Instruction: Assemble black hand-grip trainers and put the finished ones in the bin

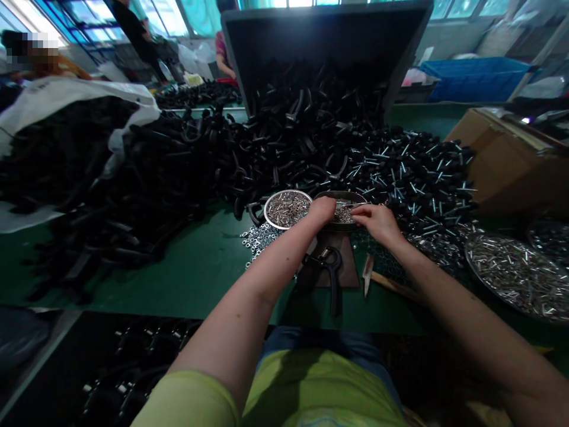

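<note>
The person's left hand [323, 209] is above the left part of an oval tin [342, 193], with the fingers curled inward and mostly hidden, so it cannot be told how firmly they close. The right hand [377, 222] comes to the same tin from its right side; thumb and fingertips are bent near to each other, but whether they pinch something is not clear. A thin bright rod [353, 204] shows between the two hands; which hand carries it cannot be told. In the tin lie small metal pins [341, 216].

The tin stands on the green table [191, 261], farther from the near edge than a black clamp-like piece [334, 279]. This piece lies partly over a brown pad [349, 267], its handle directed to the near edge. Just beside the tin, to the left, is a round dish [265, 209] with more pins, and loose nuts [258, 242] are spread near it. Right of the pad there lie a small blade [367, 276] and a wooden stick [391, 284]. Behind the tin, toward the far edge, black parts [284, 148] form a big heap, and a cardboard box [502, 154] stands at the right.
</note>
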{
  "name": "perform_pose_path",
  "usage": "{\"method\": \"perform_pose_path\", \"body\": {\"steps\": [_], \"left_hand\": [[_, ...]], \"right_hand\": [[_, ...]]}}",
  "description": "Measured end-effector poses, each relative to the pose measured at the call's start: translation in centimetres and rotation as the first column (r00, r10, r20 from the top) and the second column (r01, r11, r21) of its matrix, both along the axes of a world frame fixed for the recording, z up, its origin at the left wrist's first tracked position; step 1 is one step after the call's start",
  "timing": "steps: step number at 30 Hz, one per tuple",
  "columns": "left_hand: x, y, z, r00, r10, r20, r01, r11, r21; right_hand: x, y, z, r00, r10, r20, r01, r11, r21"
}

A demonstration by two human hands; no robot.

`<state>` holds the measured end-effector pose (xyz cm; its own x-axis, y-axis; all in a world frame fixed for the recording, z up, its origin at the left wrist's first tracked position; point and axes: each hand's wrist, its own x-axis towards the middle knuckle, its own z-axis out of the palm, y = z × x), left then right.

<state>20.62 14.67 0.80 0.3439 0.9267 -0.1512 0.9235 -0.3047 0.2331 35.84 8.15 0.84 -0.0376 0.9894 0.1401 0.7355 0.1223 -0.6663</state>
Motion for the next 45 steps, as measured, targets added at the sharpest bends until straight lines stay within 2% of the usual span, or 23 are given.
{"method": "perform_pose_path", "body": {"steps": [3,5,11,18,24,26,29,31,35,38,41,45], "left_hand": [[0.0,0.2,-0.4,0.999,0.006,0.043,-0.006,1.0,0.014],[-0.1,0.3,-0.7,0.997,0.009,0.073,-0.01,1.0,0.015],[-0.4,0.6,-0.9,0.98,-0.001,0.2,-0.005,1.0,0.03],[-1.5,0.9,-0.7,0.907,0.0,0.421,-0.005,1.0,0.011],[-3.2,-0.3,-0.8,0.792,0.06,0.607,-0.044,0.998,-0.042],[-4.2,-1.4,-0.5,0.713,0.078,0.697,-0.039,0.997,-0.071],[-6.0,-3.7,-0.3,0.553,0.109,0.826,-0.007,0.992,-0.126],[-7.3,-5.6,-0.5,0.516,0.122,0.848,0.006,0.989,-0.146],[-9.0,-9.4,-1.5,0.563,0.114,0.819,0.062,0.982,-0.179],[-9.3,-11.6,-2.4,0.668,0.02,0.744,0.091,0.99,-0.108],[-9.0,-12.9,-3.1,0.769,-0.089,0.633,0.103,0.995,0.015],[-8.2,-13.3,-3.7,0.802,-0.137,0.582,0.135,0.99,0.048]], "right_hand": [[-1.4,-2.2,-0.6,0.984,0.075,-0.16,-0.09,0.992,-0.087],[-2.1,-3.3,-1.4,0.97,0.156,-0.187,-0.179,0.977,-0.115],[-3.5,-4.0,-3.3,0.949,0.28,-0.145,-0.294,0.952,-0.085],[-3.8,-3.6,-3.1,0.943,0.318,-0.096,-0.326,0.941,-0.085],[-4.1,-3.4,-2.6,0.937,0.343,-0.07,-0.349,0.931,-0.11],[-4.2,-3.4,-2.5,0.934,0.352,-0.063,-0.357,0.925,-0.126],[-4.4,-3.2,-2.5,0.938,0.344,-0.047,-0.347,0.923,-0.163],[-4.5,-2.8,-2.5,0.942,0.334,-0.036,-0.334,0.92,-0.206],[-5.0,-2.1,-2.3,0.945,0.326,-0.017,-0.315,0.898,-0.308],[-5.3,-1.9,-1.9,0.945,0.327,-0.003,-0.307,0.885,-0.351],[-5.4,-2.1,-1.6,0.943,0.332,0.025,-0.304,0.889,-0.343],[-5.5,-2.2,-1.3,0.936,0.345,0.067,-0.309,0.9,-0.307]]}}
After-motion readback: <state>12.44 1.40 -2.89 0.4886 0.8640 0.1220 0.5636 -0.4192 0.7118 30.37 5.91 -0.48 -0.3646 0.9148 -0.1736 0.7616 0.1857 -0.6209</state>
